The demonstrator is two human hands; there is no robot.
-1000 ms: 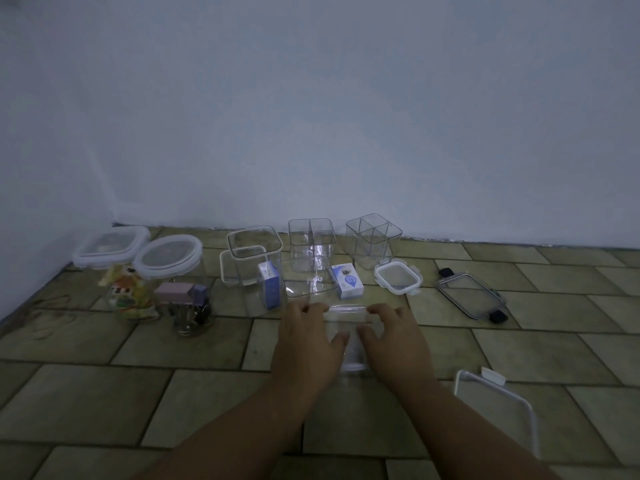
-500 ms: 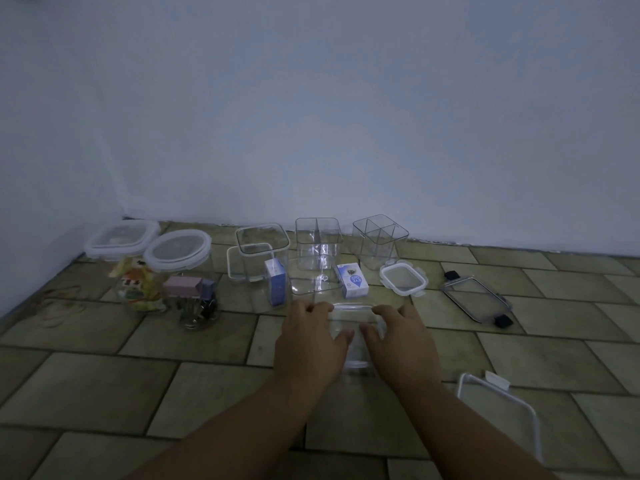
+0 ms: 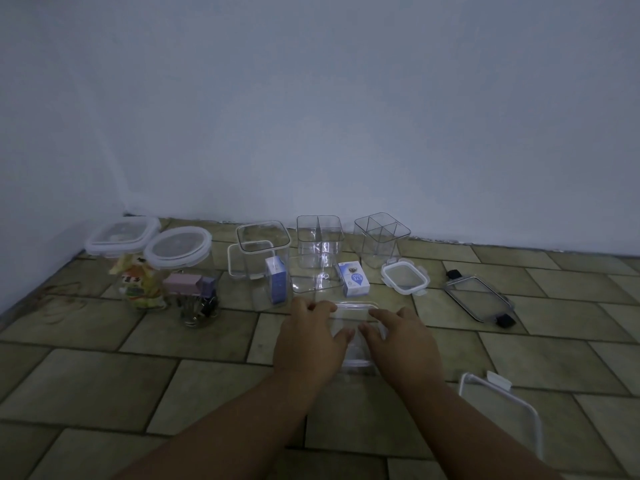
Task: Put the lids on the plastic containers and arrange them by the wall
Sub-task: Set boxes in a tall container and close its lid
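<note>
Grip: left hand (image 3: 308, 337), right hand (image 3: 398, 337) clasp clear container (image 3: 354, 311) between them.

A plain, pale blue-white painted wall (image 3: 346, 116) fills the upper half of my view. A second side wall of the same colour (image 3: 41, 161) meets it in a corner on my left. Below me lies a floor of olive-beige rectangular stone tiles (image 3: 104, 372) with dark joints. The light is dim and bluish.

Two lidded jars (image 3: 152, 265) far left by the wall (image 3: 346, 116), open containers (image 3: 318, 240) right of them.
</note>
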